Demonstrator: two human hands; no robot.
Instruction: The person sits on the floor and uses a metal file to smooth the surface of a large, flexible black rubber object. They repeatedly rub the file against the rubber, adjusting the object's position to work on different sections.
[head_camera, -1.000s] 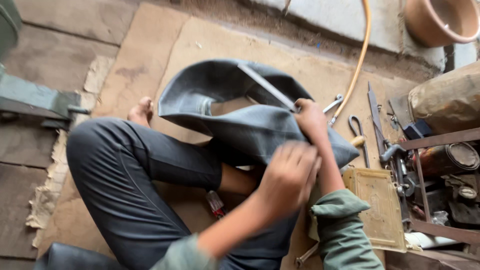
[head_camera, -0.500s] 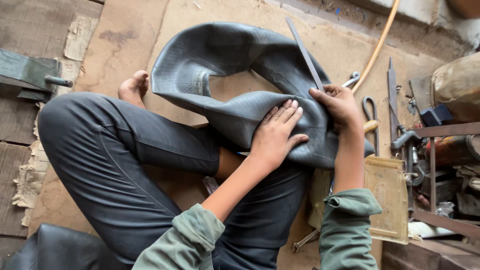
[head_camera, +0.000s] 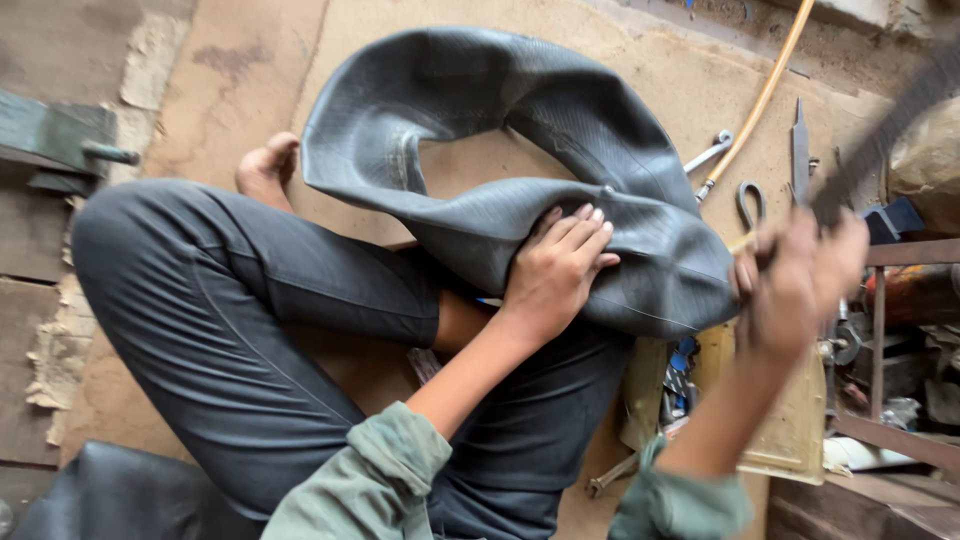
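A large dark grey rubber inner tube (head_camera: 520, 130) lies folded over my knee and the brown floor board. My left hand (head_camera: 555, 270) rests flat on the tube's near fold, fingers spread, pressing it down. My right hand (head_camera: 800, 285) is blurred at the right, closed around a long flat dark tool (head_camera: 880, 130) that points up and to the right, lifted off the tube. I sit cross-legged in dark trousers, with a bare foot (head_camera: 265, 170) beside the tube.
An orange hose (head_camera: 760, 95) runs across the board at the upper right. Scissors (head_camera: 750, 205), a wrench (head_camera: 708, 155) and a flat file (head_camera: 800, 150) lie beside it. A yellowish tin (head_camera: 800, 430) and a cluttered rack (head_camera: 900, 330) stand at the right.
My right hand has lifted the flat tool off the tube and swung it to the right. My left hand has settled flat on the tube's fold.
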